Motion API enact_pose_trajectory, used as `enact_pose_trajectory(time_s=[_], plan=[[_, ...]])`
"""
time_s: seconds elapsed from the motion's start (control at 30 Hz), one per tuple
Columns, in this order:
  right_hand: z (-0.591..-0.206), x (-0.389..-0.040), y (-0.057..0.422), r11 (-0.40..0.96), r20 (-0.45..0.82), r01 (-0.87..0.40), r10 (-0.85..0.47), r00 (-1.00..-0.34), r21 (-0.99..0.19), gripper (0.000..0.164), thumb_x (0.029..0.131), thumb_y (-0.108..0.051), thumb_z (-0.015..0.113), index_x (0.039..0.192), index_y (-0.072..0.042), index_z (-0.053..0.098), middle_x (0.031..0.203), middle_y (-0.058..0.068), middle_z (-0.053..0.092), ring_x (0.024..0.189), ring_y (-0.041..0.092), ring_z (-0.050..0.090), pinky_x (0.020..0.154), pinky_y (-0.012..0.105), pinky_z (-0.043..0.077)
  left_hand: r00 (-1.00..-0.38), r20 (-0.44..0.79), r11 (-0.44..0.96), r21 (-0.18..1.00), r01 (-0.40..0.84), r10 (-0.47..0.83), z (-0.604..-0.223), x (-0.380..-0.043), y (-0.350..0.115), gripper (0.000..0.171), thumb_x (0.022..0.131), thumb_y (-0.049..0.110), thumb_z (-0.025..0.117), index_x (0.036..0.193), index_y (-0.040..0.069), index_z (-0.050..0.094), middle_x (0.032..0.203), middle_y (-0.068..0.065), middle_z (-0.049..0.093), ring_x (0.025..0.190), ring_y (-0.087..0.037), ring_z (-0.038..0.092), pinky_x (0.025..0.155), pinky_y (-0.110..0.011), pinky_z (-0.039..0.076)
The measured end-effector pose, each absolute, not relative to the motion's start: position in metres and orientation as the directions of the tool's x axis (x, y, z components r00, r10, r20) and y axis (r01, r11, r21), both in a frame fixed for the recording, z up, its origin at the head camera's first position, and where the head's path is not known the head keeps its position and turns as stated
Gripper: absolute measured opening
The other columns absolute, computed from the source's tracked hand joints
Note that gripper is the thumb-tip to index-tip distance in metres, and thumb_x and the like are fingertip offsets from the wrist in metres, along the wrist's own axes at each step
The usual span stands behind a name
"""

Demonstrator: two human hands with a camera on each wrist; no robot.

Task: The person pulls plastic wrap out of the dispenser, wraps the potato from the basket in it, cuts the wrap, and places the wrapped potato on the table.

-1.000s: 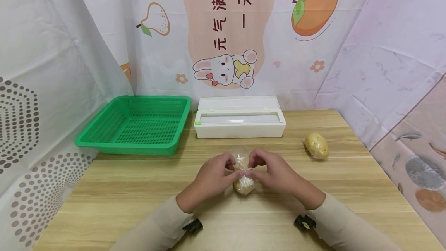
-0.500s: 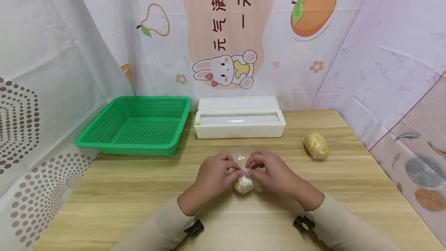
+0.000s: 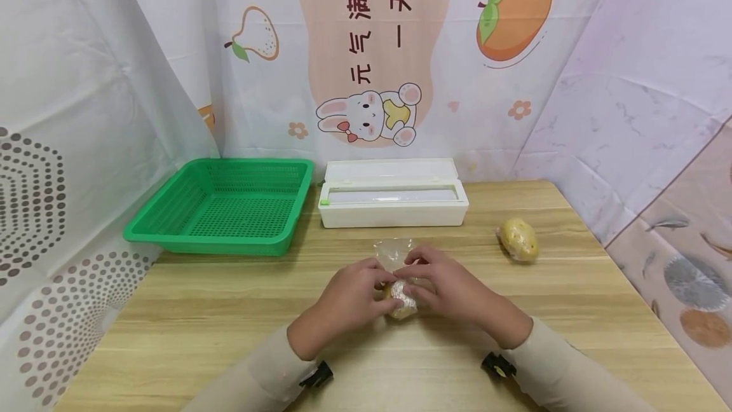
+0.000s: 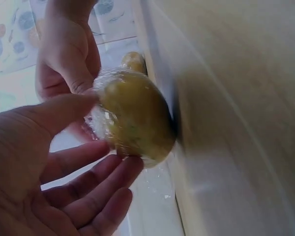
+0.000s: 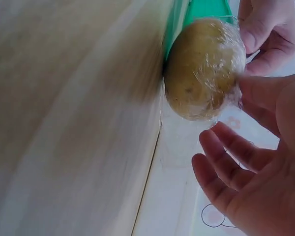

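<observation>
A yellow potato [image 3: 403, 308], partly covered in clear plastic wrap [image 3: 392, 250], sits on the table between both hands. My left hand [image 3: 349, 297] holds its left side, thumb on the wrap and fingertips against the potato [image 4: 140, 115] in the left wrist view. From the right, my right hand [image 3: 448, 288] pinches the wrap over the top with thumb and index finger; its other fingers curve loosely, apart from the potato [image 5: 189, 73] in the right wrist view. A loose flap of wrap spreads beyond the fingers. The hands hide part of the potato.
A second wrapped potato [image 3: 519, 240] lies at the right. Behind the hands stands a white cling film box [image 3: 394, 215] with its lid up and a roll inside. A green plastic basket [image 3: 274, 245] is at the back left. Printed curtains [image 3: 457, 126] border the wooden table [image 3: 229, 310].
The hands pinched gathered wrap above the potato; now the fingers have spread lower around it. The wrap's loose end lies flatter and farther out. The potato has barely moved.
</observation>
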State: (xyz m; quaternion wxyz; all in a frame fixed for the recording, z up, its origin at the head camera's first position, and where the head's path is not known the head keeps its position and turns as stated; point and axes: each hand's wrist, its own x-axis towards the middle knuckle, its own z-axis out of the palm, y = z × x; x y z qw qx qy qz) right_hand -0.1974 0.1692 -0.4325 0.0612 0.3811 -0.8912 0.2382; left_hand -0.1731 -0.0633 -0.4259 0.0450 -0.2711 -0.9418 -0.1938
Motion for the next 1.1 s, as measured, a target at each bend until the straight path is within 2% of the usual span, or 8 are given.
enact_pose_trajectory(time_s=[0.07, 0.23, 0.43, 0.63, 0.73, 0.9, 0.97, 1.1], plan=[[-0.432, -0.196, 0.170, 0.618, 0.272, -0.709, -0.658, -0.703, -0.340, 0.034, 0.097, -0.035, 0.073, 0.132, -0.031, 0.072, 0.137, 0.004, 0.057, 0.122, 0.021, 0.057, 0.100, 0.047, 0.052, -0.851, 0.175, 0.778, 0.346, 0.525, 0.496, -0.424, -0.172, -0.064, 0.040, 0.087, 0.049, 0.081, 0.112, 0.018, 0.080, 0.104, 0.008, 0.069, 0.085, -0.004, 0.061, 0.076, -0.025, 0.053], [-0.432, -0.194, 0.170, 0.661, 0.249, -0.705, -0.659, -0.709, -0.257, 0.043, 0.100, -0.046, 0.066, 0.139, -0.029, 0.067, 0.154, 0.008, 0.049, 0.140, 0.032, 0.046, 0.110, 0.062, 0.041, -0.851, 0.138, 0.765, 0.383, 0.518, 0.507, -0.420, -0.174, -0.065, 0.037, 0.087, 0.043, 0.083, 0.115, 0.018, 0.079, 0.107, 0.006, 0.070, 0.092, -0.008, 0.065, 0.081, -0.026, 0.055], [-0.434, -0.195, 0.171, 0.670, 0.251, -0.708, -0.662, -0.706, -0.224, 0.047, 0.100, -0.051, 0.064, 0.141, -0.027, 0.066, 0.163, 0.005, 0.039, 0.147, 0.030, 0.040, 0.111, 0.062, 0.040, -0.841, 0.121, 0.756, 0.386, 0.529, 0.527, -0.418, -0.175, -0.067, 0.037, 0.089, 0.039, 0.082, 0.119, 0.017, 0.078, 0.111, 0.006, 0.071, 0.099, -0.009, 0.066, 0.088, -0.029, 0.056], [-0.432, -0.197, 0.175, 0.653, 0.239, -0.716, -0.675, -0.698, -0.246, 0.048, 0.099, -0.050, 0.066, 0.140, -0.025, 0.066, 0.168, 0.002, 0.032, 0.153, 0.037, 0.033, 0.118, 0.066, 0.031, -0.827, 0.102, 0.754, 0.362, 0.549, 0.553, -0.417, -0.176, -0.070, 0.037, 0.091, 0.036, 0.080, 0.123, 0.019, 0.077, 0.116, 0.007, 0.070, 0.105, -0.008, 0.065, 0.094, -0.031, 0.056], [-0.431, -0.199, 0.176, 0.631, 0.259, -0.734, -0.687, -0.679, -0.252, 0.048, 0.097, -0.050, 0.068, 0.137, -0.023, 0.069, 0.168, 0.002, 0.033, 0.154, 0.039, 0.031, 0.119, 0.068, 0.027, -0.826, 0.083, 0.750, 0.375, 0.545, 0.558, -0.414, -0.176, -0.073, 0.036, 0.092, 0.031, 0.079, 0.125, 0.019, 0.076, 0.121, 0.006, 0.070, 0.111, -0.011, 0.066, 0.097, -0.035, 0.056], [-0.429, -0.200, 0.179, 0.610, 0.270, -0.753, -0.703, -0.658, -0.246, 0.048, 0.097, -0.052, 0.068, 0.132, -0.019, 0.072, 0.167, 0.001, 0.036, 0.157, 0.035, 0.026, 0.120, 0.073, 0.019, -0.835, 0.076, 0.750, 0.401, 0.527, 0.546, -0.412, -0.178, -0.077, 0.037, 0.090, 0.029, 0.079, 0.125, 0.018, 0.074, 0.128, 0.004, 0.069, 0.122, -0.016, 0.064, 0.105, -0.040, 0.053], [-0.428, -0.201, 0.180, 0.613, 0.263, -0.752, -0.705, -0.659, -0.242, 0.044, 0.097, -0.048, 0.069, 0.130, -0.019, 0.073, 0.167, 0.000, 0.037, 0.158, 0.032, 0.024, 0.120, 0.073, 0.016, -0.843, 0.082, 0.752, 0.411, 0.515, 0.532, -0.412, -0.179, -0.078, 0.037, 0.090, 0.030, 0.079, 0.125, 0.018, 0.073, 0.128, 0.004, 0.069, 0.121, -0.017, 0.064, 0.103, -0.041, 0.053], [-0.424, -0.203, 0.182, 0.618, 0.248, -0.743, -0.701, -0.668, -0.256, 0.033, 0.094, -0.027, 0.070, 0.124, -0.017, 0.077, 0.166, -0.003, 0.038, 0.158, 0.028, 0.024, 0.122, 0.072, 0.012, -0.864, 0.102, 0.760, 0.433, 0.485, 0.493, -0.412, -0.181, -0.080, 0.035, 0.088, 0.028, 0.080, 0.121, 0.019, 0.073, 0.122, 0.004, 0.067, 0.112, -0.019, 0.066, 0.094, -0.039, 0.056]])
